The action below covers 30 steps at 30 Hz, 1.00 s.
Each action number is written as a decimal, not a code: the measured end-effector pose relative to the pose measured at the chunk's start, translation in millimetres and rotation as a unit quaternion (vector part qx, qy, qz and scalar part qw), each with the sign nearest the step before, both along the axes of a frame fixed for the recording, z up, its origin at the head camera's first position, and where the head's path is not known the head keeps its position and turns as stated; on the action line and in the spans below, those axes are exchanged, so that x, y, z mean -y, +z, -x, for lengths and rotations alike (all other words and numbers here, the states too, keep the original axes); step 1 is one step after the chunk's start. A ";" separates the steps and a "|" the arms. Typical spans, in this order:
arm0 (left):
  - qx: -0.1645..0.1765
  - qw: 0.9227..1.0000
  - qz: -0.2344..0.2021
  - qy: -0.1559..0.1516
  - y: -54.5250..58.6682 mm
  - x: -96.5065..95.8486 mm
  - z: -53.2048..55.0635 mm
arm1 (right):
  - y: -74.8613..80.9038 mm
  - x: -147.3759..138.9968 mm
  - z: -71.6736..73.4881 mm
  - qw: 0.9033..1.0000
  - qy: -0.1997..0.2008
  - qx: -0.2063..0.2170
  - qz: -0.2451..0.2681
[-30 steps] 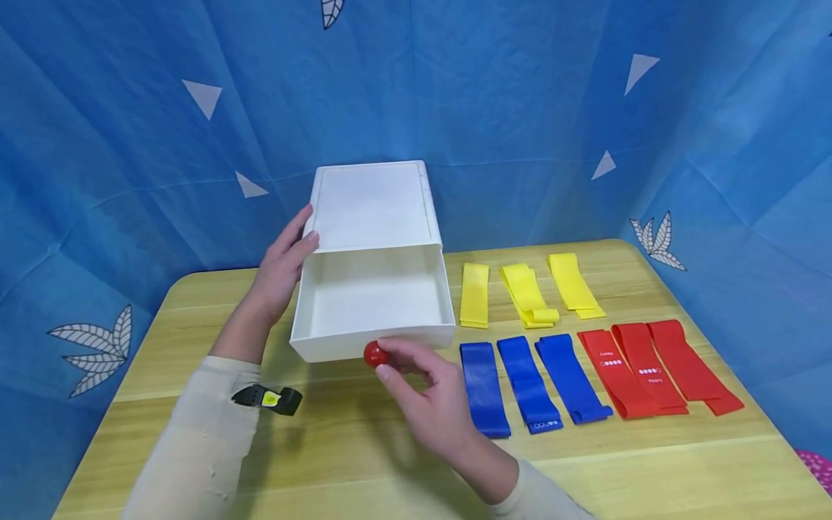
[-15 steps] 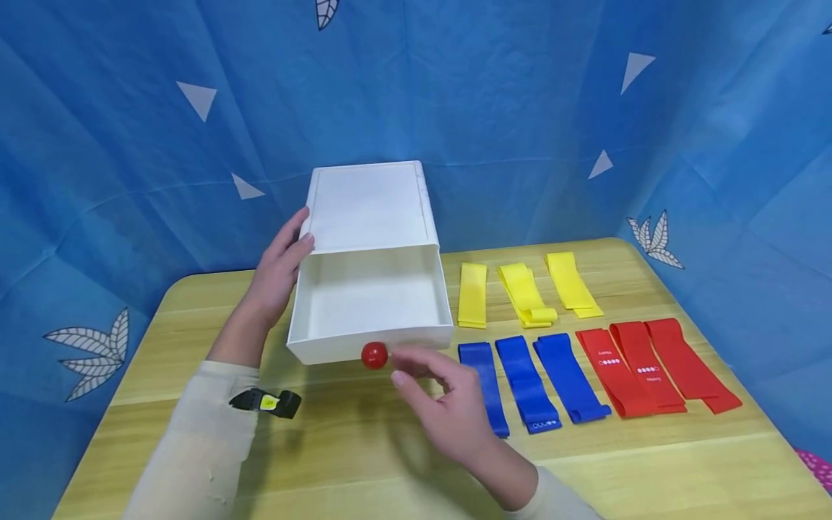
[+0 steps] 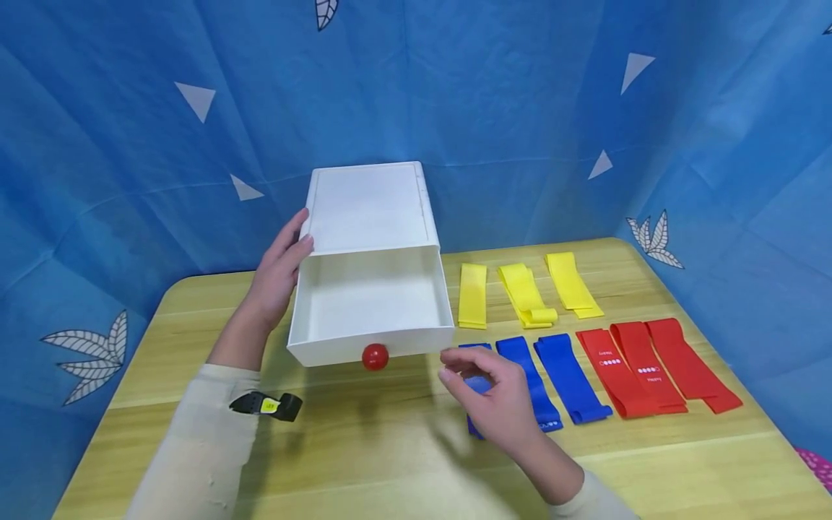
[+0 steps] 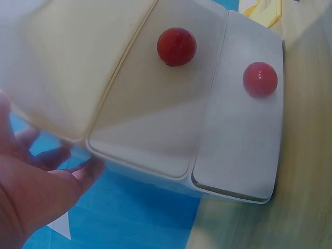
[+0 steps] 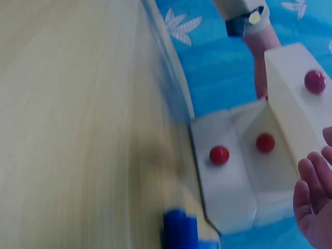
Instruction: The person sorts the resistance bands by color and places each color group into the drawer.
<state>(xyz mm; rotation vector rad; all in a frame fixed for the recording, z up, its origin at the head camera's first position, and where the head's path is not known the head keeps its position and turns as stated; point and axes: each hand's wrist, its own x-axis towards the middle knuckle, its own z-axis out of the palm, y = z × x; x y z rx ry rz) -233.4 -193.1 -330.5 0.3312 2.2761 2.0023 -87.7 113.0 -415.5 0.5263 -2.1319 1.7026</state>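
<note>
A white drawer cabinet [image 3: 370, 206] stands at the back of the table, its top drawer [image 3: 416, 341] pulled out with bare inside showing. On the drawer's front sits a round red knob [image 3: 375, 357]. My left hand [image 3: 274, 278] rests against the cabinet's left side, fingers along the wall and thumb at the top's front edge. In the left wrist view, two lower drawer fronts carry red knobs [image 4: 176, 46] of their own, both drawers closed. My right hand [image 3: 497, 397] hovers over the leftmost blue resistance band [image 3: 479, 383], fingers loosely bent and holding nothing.
Right of the cabinet lie three folded yellow resistance bands [image 3: 525, 295]. Nearer are blue bands [image 3: 568, 375], then three red bands [image 3: 640, 368] further right, some printed "Heavy". A blue curtain [image 3: 520, 108] closes off the table's back and sides.
My right hand has let go of the red knob and moved right, over the blue bands. The drawer stays pulled out, and my left hand keeps its place on the cabinet.
</note>
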 end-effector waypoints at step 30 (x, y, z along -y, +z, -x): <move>-0.004 1.000 0.004 0.006 -1.7 0.0 0.8 | -44.3 -58.0 63.1 0.952 -0.102 0.180 -0.225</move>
